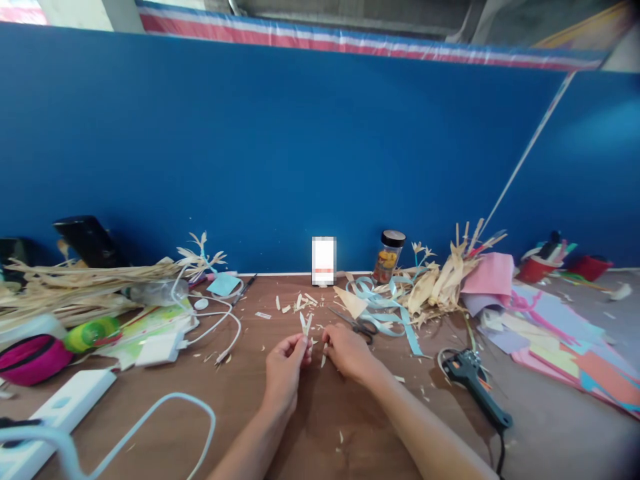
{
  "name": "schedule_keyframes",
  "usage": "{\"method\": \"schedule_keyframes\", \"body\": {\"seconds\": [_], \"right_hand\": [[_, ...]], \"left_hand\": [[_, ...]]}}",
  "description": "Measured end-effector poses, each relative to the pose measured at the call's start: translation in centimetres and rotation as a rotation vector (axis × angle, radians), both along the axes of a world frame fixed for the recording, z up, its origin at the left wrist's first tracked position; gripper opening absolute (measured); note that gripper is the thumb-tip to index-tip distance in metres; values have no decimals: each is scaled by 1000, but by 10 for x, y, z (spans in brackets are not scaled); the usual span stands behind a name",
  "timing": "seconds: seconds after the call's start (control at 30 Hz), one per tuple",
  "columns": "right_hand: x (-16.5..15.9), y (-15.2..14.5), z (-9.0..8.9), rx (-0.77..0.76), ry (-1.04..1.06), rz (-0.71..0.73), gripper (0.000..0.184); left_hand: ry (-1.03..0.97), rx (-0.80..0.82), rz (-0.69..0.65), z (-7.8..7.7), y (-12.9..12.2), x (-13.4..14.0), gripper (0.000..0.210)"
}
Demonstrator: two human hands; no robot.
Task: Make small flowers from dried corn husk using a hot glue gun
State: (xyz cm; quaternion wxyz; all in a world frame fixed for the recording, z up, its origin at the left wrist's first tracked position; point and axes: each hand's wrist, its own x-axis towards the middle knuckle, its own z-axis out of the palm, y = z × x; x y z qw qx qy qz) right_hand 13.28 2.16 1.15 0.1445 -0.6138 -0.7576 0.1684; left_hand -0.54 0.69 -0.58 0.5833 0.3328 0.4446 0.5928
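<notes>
My left hand (284, 370) is closed in a pinch around the base of pale corn husk petals (306, 324), whose tips spread upward in a V. Close beside it on the right, my right hand (349, 351) pinches a small husk strip (324, 357) pointing down at the brown table. Beyond both hands lies a scatter of cut husk pieces (306, 302). Dark-handled scissors (367, 328) rest just past my right hand, partly under light blue ribbon (413, 337).
A glue gun (477, 387) lies at the right, near coloured paper sheets (575, 353) and a husk bundle (440, 283). A lidded jar (389, 257) and a bright phone screen (324, 260) stand at the back. Left are a power strip (75, 400) and white cables (235, 327).
</notes>
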Motion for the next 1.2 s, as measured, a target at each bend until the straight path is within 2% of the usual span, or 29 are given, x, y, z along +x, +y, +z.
{"method": "schedule_keyframes", "body": {"seconds": [0.13, 0.3, 0.4, 0.6, 0.73, 0.83, 1.0, 1.2], "right_hand": [[-1, -4, 3, 1, -9, 6, 5], [-2, -9, 3, 17, 17, -9, 14], [0, -5, 0, 16, 39, -20, 12], [5, 2, -6, 42, 143, -1, 4], [6, -2, -4, 80, 234, 30, 6], [4, -5, -2, 105, 412, 36, 9], [3, -4, -10, 90, 803, -34, 5], [-4, -4, -19, -159, 1264, -149, 21]], "left_hand": [[8, 1, -11, -2, -1, 1, 26], [37, -32, -5, -4, -2, 1, 29], [41, -38, 1, -3, -1, 1, 30], [32, -22, -17, -1, -2, 1, 26], [29, -42, -39, 2, -5, 3, 28], [34, -76, -56, 1, -7, 6, 30], [-12, -102, -82, -4, -6, 6, 25], [-89, -113, -86, -4, -4, 8, 20]]}}
